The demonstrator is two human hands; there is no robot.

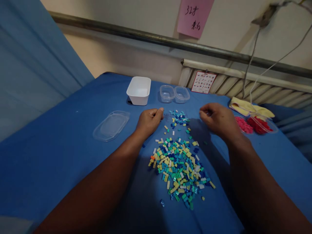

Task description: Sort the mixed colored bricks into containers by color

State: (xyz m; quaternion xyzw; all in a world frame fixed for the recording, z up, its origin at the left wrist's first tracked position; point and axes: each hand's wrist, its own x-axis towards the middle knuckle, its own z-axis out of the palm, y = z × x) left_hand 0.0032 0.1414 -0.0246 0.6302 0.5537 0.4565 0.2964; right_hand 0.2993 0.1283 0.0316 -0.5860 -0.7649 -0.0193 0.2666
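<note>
Small plastic building bricks in yellow, teal, green, white and dark blue lie in a large heap (179, 165) on the blue cloth. A smaller cluster of mostly blue bricks (179, 117) lies beyond it, between my hands. Left of that cluster, my left hand (149, 120) is closed, thumb resting over curled fingers. To the cluster's right, my right hand (216, 118) is also closed, thumb and fingertips drawn together. Whatever either hand may hold is hidden by the fingers. One orange brick (152, 157) shows at the heap's left edge.
A white tub (138, 92) and two clear containers (167, 94) stand at the back. A clear lid (112, 126) lies left. Pink bricks (243, 125) and red bricks (259, 125) sit in clear containers at right, near a yellow cloth (251, 107). A radiator (234, 81) borders the back.
</note>
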